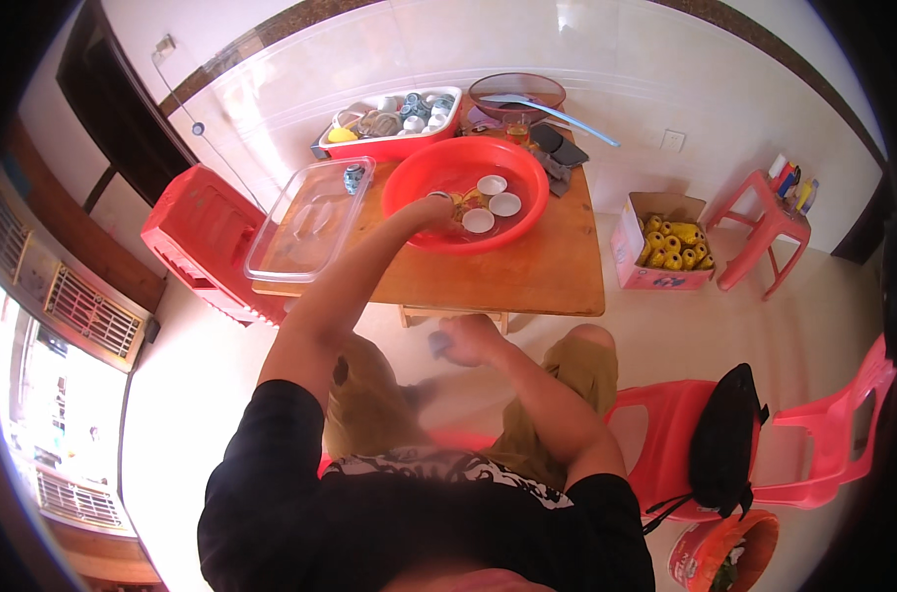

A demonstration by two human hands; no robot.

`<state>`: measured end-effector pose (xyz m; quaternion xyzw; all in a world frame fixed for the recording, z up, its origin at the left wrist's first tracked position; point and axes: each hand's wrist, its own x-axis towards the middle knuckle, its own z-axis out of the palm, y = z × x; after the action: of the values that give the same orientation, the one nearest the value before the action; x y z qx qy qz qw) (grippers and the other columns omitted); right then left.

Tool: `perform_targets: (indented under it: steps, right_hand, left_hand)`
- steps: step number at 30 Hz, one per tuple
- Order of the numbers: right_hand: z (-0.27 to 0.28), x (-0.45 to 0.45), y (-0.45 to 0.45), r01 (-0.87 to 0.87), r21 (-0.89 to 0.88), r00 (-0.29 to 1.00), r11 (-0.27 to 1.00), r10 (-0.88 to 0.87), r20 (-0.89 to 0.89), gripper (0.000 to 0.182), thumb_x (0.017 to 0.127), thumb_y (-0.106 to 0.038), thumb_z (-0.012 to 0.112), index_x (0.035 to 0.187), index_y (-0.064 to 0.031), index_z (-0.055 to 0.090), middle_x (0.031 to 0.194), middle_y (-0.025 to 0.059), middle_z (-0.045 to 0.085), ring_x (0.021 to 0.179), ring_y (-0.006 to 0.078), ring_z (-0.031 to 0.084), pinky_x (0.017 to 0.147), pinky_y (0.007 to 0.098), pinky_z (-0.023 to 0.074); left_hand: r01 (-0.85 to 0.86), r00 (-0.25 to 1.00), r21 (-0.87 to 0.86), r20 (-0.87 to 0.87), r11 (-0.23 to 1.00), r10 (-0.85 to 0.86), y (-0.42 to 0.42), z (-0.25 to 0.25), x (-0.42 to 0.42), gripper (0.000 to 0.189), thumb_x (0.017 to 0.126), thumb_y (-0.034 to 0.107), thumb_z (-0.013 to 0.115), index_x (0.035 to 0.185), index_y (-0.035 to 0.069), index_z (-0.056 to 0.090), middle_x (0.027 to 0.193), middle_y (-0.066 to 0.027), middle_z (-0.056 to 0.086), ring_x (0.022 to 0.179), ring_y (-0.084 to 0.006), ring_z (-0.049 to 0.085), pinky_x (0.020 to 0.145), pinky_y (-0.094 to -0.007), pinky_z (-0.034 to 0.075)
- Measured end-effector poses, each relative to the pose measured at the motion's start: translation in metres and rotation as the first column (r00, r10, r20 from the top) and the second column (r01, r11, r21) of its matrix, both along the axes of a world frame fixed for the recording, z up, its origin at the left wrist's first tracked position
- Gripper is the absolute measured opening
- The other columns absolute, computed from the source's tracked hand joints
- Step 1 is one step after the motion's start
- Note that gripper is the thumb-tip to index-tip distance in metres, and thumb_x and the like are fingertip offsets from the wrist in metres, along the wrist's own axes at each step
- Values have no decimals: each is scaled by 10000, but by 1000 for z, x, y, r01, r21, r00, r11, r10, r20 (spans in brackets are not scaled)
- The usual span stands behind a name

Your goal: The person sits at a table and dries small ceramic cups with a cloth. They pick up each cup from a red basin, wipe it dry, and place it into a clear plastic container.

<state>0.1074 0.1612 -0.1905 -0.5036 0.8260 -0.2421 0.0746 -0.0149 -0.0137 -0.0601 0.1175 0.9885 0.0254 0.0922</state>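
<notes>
My left hand (437,213) reaches over the near left rim of a red plastic basin (393,211) on the wooden table. A small round rim shows beside its fingers; whether they grip it cannot be told. Inside the basin, three white cups (478,220) sit to the right of this hand, with patterned yellowish and red shapes around them. Below the table's front edge, my right hand (472,340) is closed around a small, blurred dark grey item (439,344). A blue patterned cup (353,178) stands on a clear plastic lid (300,229) left of the basin.
Behind the basin are a red-and-white tub (389,148) of cups, a translucent bowl (518,92) with a light blue utensil, a glass and a grey cloth (555,174). A box of yellow rolls (663,277) and a red stool (762,214) stand right; red chairs flank the table.
</notes>
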Motion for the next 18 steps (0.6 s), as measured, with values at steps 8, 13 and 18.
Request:
perform_targets:
  steps: [8,13,18]
  right_hand:
    - [1,12,7,23,-3,999,1000,-23,29,247,712,-280,646,871,-97,599,820,129,638,790,326,627,689,442,490]
    - [-6,13,-1,-2,27,1000,1000,1,26,242,709,-299,660,856,-116,601,823,118,629,793,339,615,679,455,481]
    - [5,18,-3,-42,25,999,999,42,7,265,684,-243,647,883,-80,582,822,121,638,779,318,631,670,436,497]
  left_hand:
    - [49,977,64,204,997,-61,-5,19,5,324,777,232,585,936,-47,626,942,-232,609,895,-317,614,753,-385,480]
    - [83,996,82,-46,993,-80,-5,2,10,238,800,175,584,909,-32,628,926,-230,607,913,-310,620,754,-396,496]
    - [73,992,-138,-91,988,-86,5,16,18,241,834,213,558,933,15,655,964,-162,649,944,-319,634,721,-408,523]
